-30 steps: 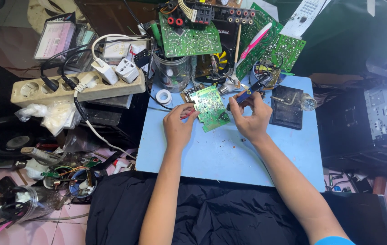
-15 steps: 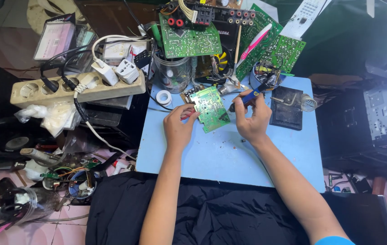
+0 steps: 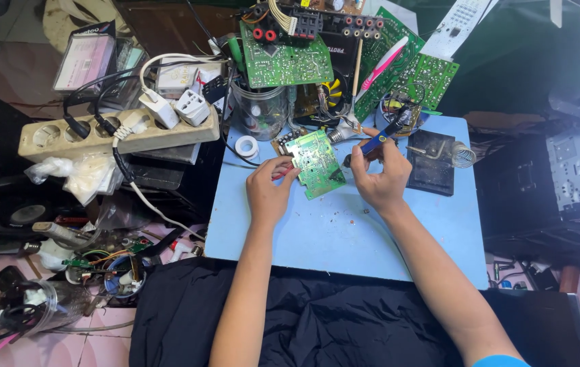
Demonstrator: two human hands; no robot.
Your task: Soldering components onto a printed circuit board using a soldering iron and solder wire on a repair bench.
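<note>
Left hand [image 3: 271, 187] pinches the green circuit board [image 3: 317, 163] on the blue mat [image 3: 344, 231]; right hand [image 3: 379, 178] closed around the blue-handled soldering iron [image 3: 378, 139] just right of it. Cassette case [image 3: 86, 62] far left.

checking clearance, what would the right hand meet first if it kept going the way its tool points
Likely the small green circuit board held by the left hand; the right hand aims its blue-handled tool there, though depth is unclear.

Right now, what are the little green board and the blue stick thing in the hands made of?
The small green circuit board, held by the left hand, looks like stiff, matte laminate: flat, with pale printed lines. The blue-handled tool in the right hand seems to be smooth plastic; its tip is too small to tell.
</note>
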